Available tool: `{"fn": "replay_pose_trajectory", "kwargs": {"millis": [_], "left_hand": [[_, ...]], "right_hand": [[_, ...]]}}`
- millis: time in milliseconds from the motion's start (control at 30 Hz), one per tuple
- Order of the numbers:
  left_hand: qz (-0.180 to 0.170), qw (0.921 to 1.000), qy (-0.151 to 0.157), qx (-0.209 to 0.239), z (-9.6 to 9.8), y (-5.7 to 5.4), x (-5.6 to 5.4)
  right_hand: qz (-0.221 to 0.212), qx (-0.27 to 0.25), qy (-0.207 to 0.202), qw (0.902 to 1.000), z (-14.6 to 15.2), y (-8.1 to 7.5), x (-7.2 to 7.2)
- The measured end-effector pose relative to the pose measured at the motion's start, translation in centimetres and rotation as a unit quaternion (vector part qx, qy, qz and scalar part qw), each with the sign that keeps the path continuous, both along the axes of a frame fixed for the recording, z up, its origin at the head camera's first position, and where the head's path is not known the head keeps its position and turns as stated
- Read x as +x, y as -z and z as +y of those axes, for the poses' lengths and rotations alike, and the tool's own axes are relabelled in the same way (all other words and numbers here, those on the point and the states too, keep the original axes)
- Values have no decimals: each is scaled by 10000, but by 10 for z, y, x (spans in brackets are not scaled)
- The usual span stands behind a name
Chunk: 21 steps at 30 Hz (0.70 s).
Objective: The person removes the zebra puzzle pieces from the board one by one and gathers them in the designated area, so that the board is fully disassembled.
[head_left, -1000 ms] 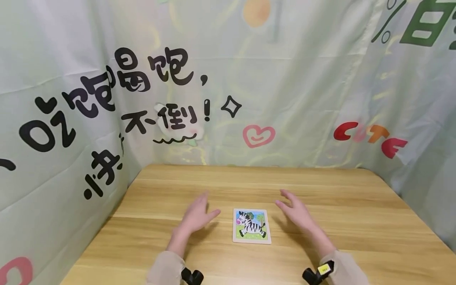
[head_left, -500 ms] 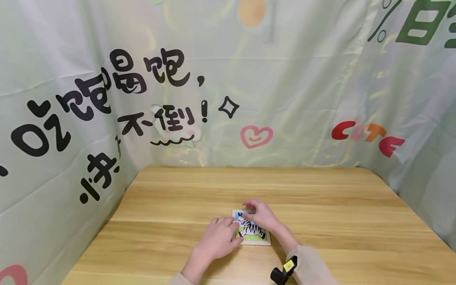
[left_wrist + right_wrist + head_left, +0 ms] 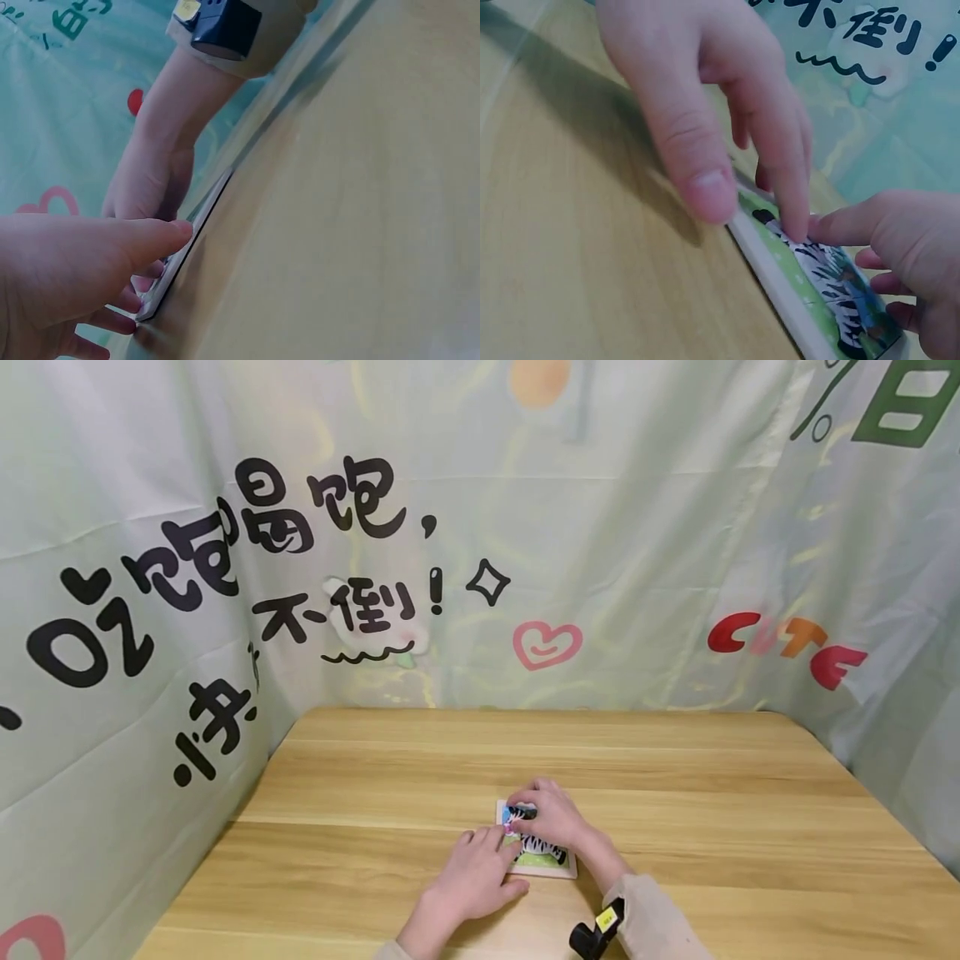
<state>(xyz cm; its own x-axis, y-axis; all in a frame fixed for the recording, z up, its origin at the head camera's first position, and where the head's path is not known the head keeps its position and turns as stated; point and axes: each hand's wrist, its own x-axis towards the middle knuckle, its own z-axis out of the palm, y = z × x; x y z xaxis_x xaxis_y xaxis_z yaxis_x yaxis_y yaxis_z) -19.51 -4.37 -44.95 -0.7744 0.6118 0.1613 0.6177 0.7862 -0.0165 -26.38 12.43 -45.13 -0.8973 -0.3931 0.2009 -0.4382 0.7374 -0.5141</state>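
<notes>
Now the zebra puzzle [image 3: 543,852] is pinched beneath the right hand [image 3: 555,816] and touched under the spread left hand [image 3: 477,874]; by uneven pulling, it could be dragged askew.

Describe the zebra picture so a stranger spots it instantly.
Start at the wooden table before the printed curtain. Follow the left hand and right hand to the flat, pale-bordered picture. Only it shows a striped zebra.
</notes>
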Motion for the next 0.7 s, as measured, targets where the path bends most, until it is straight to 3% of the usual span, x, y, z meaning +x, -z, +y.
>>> {"fn": "replay_pose_trajectory", "kwargs": {"millis": [367, 700], "left_hand": [[115, 9994, 203, -237, 0, 1, 4], [-653, 9969, -212, -379, 1, -5, 14]], "right_hand": [[19, 466, -335, 9984, 0, -4, -2], [-18, 520, -306, 9982, -1, -4, -4]]}}
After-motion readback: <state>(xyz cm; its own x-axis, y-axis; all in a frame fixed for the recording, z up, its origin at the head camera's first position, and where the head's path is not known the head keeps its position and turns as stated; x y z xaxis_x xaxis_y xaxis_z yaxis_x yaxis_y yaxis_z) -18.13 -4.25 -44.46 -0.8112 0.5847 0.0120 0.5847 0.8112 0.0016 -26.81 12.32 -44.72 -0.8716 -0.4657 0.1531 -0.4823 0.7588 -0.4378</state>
